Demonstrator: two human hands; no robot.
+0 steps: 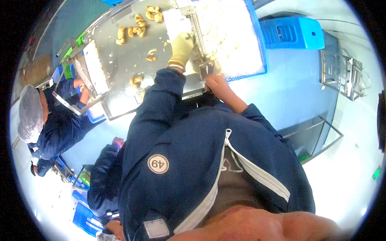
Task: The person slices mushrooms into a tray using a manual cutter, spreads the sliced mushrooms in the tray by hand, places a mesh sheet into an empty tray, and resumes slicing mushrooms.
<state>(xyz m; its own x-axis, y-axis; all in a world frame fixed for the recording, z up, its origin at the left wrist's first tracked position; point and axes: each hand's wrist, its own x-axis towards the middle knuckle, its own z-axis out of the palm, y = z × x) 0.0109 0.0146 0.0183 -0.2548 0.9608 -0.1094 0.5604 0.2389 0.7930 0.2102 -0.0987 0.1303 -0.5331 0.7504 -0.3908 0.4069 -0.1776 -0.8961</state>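
Chunks (120, 35) lay left of the board (172, 20), table (132, 56) stretching wide that way; left hand (183, 49) covered its near end, grip hidden; right hand (219, 86) curled nearer, by the cutter (207, 69), hold unclear; tray (261, 48) rim ran right!

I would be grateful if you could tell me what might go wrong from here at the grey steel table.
1. The left hand in a pale yellow cloth glove is close beside the long metal bar; if that bar moved, the fingers might be pinched.
2. The bare right hand, near the bar's lower end, wears no glove, so a slip could hurt it.
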